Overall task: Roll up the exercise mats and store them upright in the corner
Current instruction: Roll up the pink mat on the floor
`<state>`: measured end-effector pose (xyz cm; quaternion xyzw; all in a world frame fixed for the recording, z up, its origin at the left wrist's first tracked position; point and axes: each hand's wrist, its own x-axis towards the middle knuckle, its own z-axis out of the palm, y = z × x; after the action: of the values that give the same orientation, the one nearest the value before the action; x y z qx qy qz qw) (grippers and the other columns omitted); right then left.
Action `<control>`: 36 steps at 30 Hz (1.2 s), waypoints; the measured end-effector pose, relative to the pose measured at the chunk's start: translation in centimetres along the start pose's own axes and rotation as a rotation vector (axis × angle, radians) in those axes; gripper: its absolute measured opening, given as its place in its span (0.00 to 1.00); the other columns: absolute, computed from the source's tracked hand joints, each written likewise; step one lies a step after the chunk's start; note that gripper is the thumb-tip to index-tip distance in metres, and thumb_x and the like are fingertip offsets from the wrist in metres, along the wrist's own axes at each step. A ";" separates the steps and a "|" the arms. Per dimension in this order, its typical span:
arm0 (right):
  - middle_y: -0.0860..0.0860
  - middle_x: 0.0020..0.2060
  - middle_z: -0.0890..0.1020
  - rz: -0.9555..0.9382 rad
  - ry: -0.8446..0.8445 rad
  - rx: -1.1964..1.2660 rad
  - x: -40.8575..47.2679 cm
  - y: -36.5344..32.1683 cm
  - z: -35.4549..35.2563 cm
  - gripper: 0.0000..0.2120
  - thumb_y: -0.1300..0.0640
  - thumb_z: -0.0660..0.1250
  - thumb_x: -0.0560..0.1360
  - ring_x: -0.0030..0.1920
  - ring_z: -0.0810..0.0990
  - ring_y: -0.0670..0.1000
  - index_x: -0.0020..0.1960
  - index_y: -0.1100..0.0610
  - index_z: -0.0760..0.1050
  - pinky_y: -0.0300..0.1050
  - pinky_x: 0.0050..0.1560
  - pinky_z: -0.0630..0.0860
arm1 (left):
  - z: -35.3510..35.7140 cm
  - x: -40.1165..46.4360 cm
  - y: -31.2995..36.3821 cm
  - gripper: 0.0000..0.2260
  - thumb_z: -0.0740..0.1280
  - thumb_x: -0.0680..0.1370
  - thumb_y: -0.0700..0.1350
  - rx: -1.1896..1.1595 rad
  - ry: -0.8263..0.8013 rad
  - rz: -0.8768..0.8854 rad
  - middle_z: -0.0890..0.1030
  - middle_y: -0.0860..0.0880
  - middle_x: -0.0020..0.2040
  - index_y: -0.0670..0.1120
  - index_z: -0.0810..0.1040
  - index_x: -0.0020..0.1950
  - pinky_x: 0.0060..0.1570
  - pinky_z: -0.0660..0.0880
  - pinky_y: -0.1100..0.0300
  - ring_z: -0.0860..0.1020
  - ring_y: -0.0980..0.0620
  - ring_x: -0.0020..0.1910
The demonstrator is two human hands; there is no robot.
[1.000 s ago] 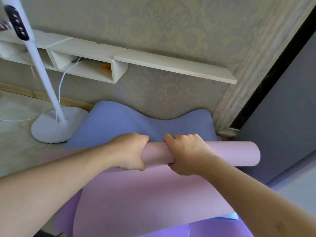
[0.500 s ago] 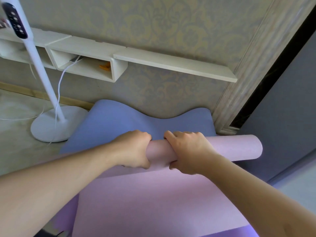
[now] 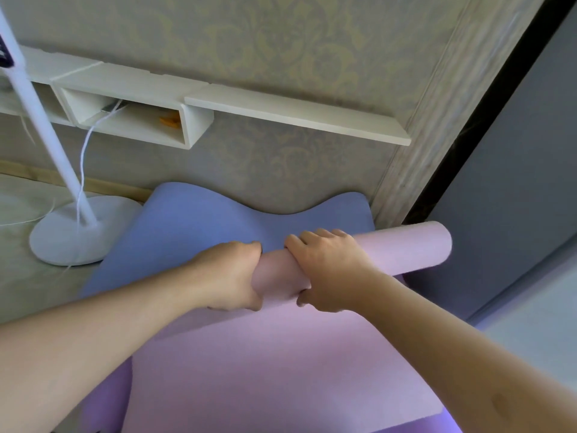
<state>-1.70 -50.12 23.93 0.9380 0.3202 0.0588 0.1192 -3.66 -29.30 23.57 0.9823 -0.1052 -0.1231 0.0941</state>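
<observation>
While both arms reach forward, the left hand grips the rolled part of the pink mat, fingers curled over the top of the roll and thumb tucked underneath. Right beside it, the right hand grasps the same roll, fingers wrapped over the far side and thumb pressed against the near face. Only a narrow band of the roll shows between the 2 hands. The roll lies crosswise, its right end sticking out past the right hand toward the grey door, while its left part is hidden behind the left hand and forearm. The unrolled stretch of the pink mat spreads flat toward the person. Beneath it, a blue mat lies on the floor, its wavy far edge pushed up against the patterned wall. A purple mat peeks out at the near left and along the bottom edge. Off to the left stands a white floor fan on its round base, a white cable trailing down beside the pole. On the wall sits a white shelf with open cubbies, and something small and orange rests inside 1 of them.
</observation>
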 end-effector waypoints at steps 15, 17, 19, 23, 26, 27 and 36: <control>0.47 0.50 0.79 0.025 -0.061 0.040 -0.5 -0.1 -0.4 0.28 0.36 0.75 0.72 0.48 0.81 0.55 0.61 0.49 0.68 0.48 0.44 0.72 | 0.5 0.4 0.2 0.16 0.76 0.72 0.52 0.029 0.013 0.052 0.78 0.52 0.44 0.51 0.73 0.51 0.33 0.75 0.55 0.78 0.49 0.39; 0.47 0.48 0.79 0.010 -0.073 0.008 -0.4 -0.5 -0.5 0.28 0.35 0.76 0.71 0.45 0.80 0.56 0.59 0.49 0.67 0.48 0.43 0.72 | 0.0 0.1 -0.1 0.16 0.77 0.70 0.54 -0.058 -0.052 0.046 0.80 0.52 0.43 0.53 0.75 0.50 0.28 0.75 0.55 0.80 0.51 0.35; 0.48 0.45 0.79 0.022 -0.108 0.006 -0.3 -0.8 -0.6 0.25 0.36 0.74 0.73 0.41 0.77 0.56 0.56 0.50 0.67 0.48 0.40 0.70 | 0.0 -0.2 -0.3 0.16 0.77 0.69 0.55 -0.070 -0.072 0.048 0.81 0.52 0.44 0.54 0.75 0.50 0.27 0.75 0.56 0.82 0.50 0.36; 0.48 0.40 0.77 0.089 -0.148 0.085 -0.1 -0.3 -0.7 0.19 0.38 0.73 0.75 0.40 0.75 0.56 0.53 0.49 0.70 0.48 0.39 0.68 | 1.0 -0.1 0.1 0.21 0.76 0.70 0.55 0.183 0.069 0.062 0.75 0.53 0.47 0.50 0.69 0.55 0.36 0.71 0.54 0.78 0.48 0.43; 0.46 0.42 0.77 0.103 -0.133 0.100 -0.4 -0.1 -0.6 0.22 0.37 0.73 0.73 0.42 0.78 0.56 0.55 0.48 0.70 0.48 0.40 0.69 | 1.3 0.2 0.4 0.21 0.76 0.71 0.51 0.246 0.121 0.054 0.72 0.51 0.42 0.48 0.65 0.50 0.33 0.66 0.54 0.74 0.47 0.38; 0.46 0.45 0.78 0.094 -0.117 0.090 -0.5 -0.2 -0.5 0.24 0.36 0.74 0.73 0.44 0.79 0.56 0.57 0.49 0.69 0.48 0.41 0.70 | 1.1 0.3 0.4 0.20 0.76 0.71 0.50 0.234 0.099 0.050 0.73 0.51 0.42 0.48 0.65 0.49 0.33 0.68 0.54 0.74 0.48 0.37; 0.46 0.41 0.77 0.062 -0.082 0.049 -0.5 -0.4 -0.6 0.21 0.39 0.71 0.73 0.40 0.77 0.56 0.55 0.50 0.68 0.47 0.39 0.68 | 0.4 -0.6 0.0 0.21 0.75 0.67 0.55 0.101 0.037 0.063 0.78 0.53 0.45 0.51 0.70 0.53 0.34 0.77 0.53 0.79 0.49 0.40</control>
<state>-2.45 -50.05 24.34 0.9517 0.2873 0.0162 0.1072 -4.34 -29.19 23.28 0.9841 -0.1406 -0.0965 0.0501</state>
